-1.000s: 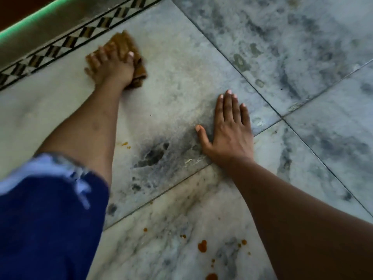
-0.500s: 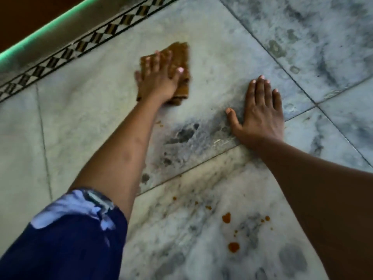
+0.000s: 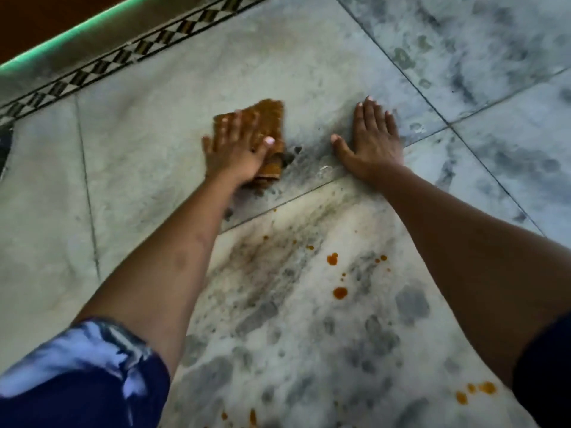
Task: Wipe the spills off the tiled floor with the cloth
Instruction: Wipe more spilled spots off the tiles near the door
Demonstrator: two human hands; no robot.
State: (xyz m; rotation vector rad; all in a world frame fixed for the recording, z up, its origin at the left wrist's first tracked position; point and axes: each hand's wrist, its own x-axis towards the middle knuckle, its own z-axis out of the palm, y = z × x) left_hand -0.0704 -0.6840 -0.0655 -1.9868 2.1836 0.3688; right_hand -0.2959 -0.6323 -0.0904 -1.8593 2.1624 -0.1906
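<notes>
A folded brown cloth (image 3: 269, 118) lies on the grey-veined marble floor (image 3: 139, 156). My left hand (image 3: 236, 149) presses flat on the cloth's near half, fingers spread, thumb at its right edge. My right hand (image 3: 372, 140) rests palm-down on the tile just right of the cloth, holding nothing. Orange-brown spill drops (image 3: 340, 292) dot the nearer tile between my forearms; another cluster of drops (image 3: 477, 390) sits by my right elbow, and several small ones (image 3: 251, 417) lie at the bottom edge. A dark patch in the marble (image 3: 292, 154) shows beside the cloth.
A black-and-white patterned border strip (image 3: 129, 52) runs along the far left, with a raised ledge edged in green (image 3: 61, 35) behind it. Grout lines (image 3: 432, 112) cross to the right of my right hand. My blue sleeve (image 3: 80, 381) fills the lower left.
My left hand has dragged the cloth from beside the patterned border toward me and rightwards, up to the dark patch. My right hand has stayed planted; the view has tilted down, showing more drops.
</notes>
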